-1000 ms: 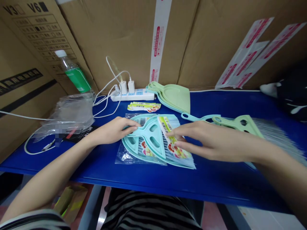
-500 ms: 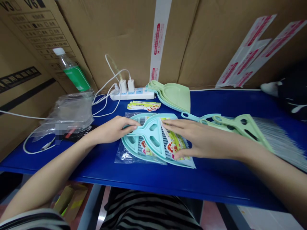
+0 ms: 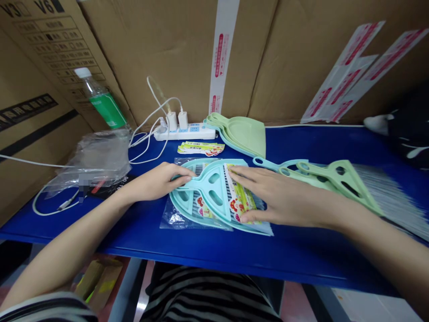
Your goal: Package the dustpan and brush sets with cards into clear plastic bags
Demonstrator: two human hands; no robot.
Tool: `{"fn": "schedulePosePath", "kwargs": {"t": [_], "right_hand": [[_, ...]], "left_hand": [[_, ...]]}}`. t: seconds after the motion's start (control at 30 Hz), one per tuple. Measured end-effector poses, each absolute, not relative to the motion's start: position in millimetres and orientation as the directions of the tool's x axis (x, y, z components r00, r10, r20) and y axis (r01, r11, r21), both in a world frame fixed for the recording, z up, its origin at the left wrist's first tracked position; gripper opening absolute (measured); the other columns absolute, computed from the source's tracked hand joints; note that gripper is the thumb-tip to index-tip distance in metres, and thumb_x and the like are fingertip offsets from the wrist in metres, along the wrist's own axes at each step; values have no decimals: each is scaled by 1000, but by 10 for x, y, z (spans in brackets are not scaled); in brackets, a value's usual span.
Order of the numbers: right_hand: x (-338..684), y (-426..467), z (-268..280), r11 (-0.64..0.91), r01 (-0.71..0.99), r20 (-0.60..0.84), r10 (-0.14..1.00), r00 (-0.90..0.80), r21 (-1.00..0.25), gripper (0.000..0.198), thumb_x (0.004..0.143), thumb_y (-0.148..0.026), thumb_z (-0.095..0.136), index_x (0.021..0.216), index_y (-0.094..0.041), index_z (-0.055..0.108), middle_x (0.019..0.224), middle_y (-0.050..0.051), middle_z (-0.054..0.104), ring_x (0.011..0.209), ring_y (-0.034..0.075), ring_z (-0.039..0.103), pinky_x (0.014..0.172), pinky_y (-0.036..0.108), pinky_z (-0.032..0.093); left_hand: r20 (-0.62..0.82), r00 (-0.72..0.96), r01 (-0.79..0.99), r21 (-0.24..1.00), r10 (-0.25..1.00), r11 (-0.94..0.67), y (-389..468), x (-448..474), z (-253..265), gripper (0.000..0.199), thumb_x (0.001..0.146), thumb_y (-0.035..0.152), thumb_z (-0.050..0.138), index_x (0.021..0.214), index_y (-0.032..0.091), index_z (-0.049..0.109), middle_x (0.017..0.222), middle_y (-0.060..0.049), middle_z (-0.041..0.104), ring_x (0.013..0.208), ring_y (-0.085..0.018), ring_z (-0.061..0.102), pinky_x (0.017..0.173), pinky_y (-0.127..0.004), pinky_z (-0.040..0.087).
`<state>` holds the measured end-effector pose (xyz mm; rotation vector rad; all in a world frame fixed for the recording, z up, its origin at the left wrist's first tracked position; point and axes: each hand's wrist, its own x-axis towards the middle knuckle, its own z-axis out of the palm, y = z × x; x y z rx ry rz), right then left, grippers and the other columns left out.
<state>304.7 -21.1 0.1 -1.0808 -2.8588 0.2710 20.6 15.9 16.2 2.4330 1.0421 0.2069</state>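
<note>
A light-blue brush [image 3: 214,190] lies in a light-blue dustpan [image 3: 253,227], its grey bristles pointing right. My left hand [image 3: 159,181] is closed in a pinch on the handle end. With fingers stretched, my right hand [image 3: 284,194] lies over the bristles and touches a printed card [image 3: 240,194] with red mushroom pictures. Beneath and to the left is another light-blue dustpan set [image 3: 182,208] in a clear plastic bag [image 3: 171,219], partly covered.
Behind stand green dustpans [image 3: 246,134], a stack of printed cards [image 3: 201,148] and a white power strip [image 3: 201,131] with cables. Green brushes [image 3: 348,179] lie at right. Clear bags [image 3: 97,154], a phone-like black screen [image 3: 110,185] and a bottle [image 3: 107,107] are at left.
My right hand has slid slightly left, and the printed card has shifted with it, closer to the brush's plastic edge. My left hand has stayed in place.
</note>
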Motion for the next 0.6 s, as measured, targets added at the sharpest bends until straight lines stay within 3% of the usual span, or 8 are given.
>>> {"fn": "schedulePosePath", "kwargs": {"t": [0.2,0.37,0.6], "right_hand": [[3054,-210,-1,726,665,-10,674,-738,-175,89,83,-69,48,147,-8,38,150,22,38,136,35,39,107,50,38],[3056,-224,43,703,692,-35,697,-716,-162,92,83,-70,46,144,-1,40,149,25,38,135,36,40,107,49,39],[3077,-210,-25,732,659,20,671,-741,-171,87,84,-69,47,145,-8,41,149,23,39,136,36,40,106,51,39]], "left_hand": [[-43,705,633,488,708,-601,164,198,155,35,94,36,41,111,24,69,113,0,72,100,-18,67,85,-26,49],[-28,710,625,486,704,-611,166,188,150,35,94,36,40,111,23,69,113,0,72,100,-18,67,85,-27,49],[-21,708,626,482,706,-613,168,191,151,35,94,36,41,110,24,69,113,-1,72,101,-18,68,85,-27,50]]}}
